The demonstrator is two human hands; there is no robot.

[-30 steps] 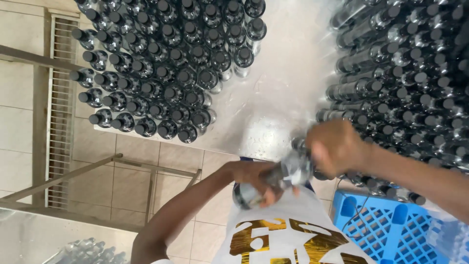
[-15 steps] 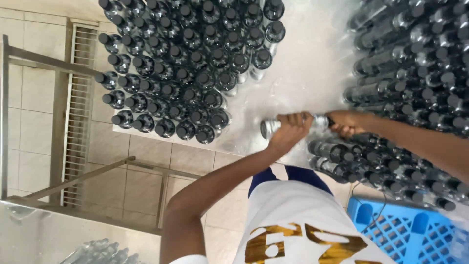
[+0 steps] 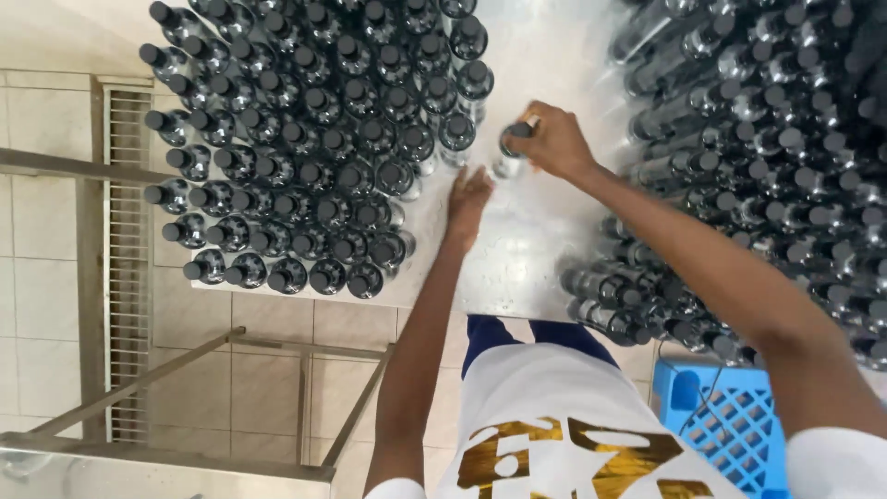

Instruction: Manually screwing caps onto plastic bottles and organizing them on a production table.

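My right hand [image 3: 552, 140] grips the black cap of a clear bottle [image 3: 511, 152] that stands upright on the shiny metal table [image 3: 517, 268], at the edge of a big cluster of upright capped bottles [image 3: 314, 139]. My left hand [image 3: 468, 201] lies flat and open on the tabletop just below that bottle, holding nothing. To the right, a pile of bottles lying on their sides [image 3: 758, 157] covers the table, partly behind my right forearm.
A blue plastic crate [image 3: 716, 420] sits on the floor at the lower right. Left of the table are a tiled floor with a long metal drain grate [image 3: 125, 259] and a metal frame [image 3: 185, 356]. A bare strip of table runs between the two bottle groups.
The bottle I held sideways in both hands above the table edge now stands upright beside the cluster. My left hand has let go and lies flat on the table.
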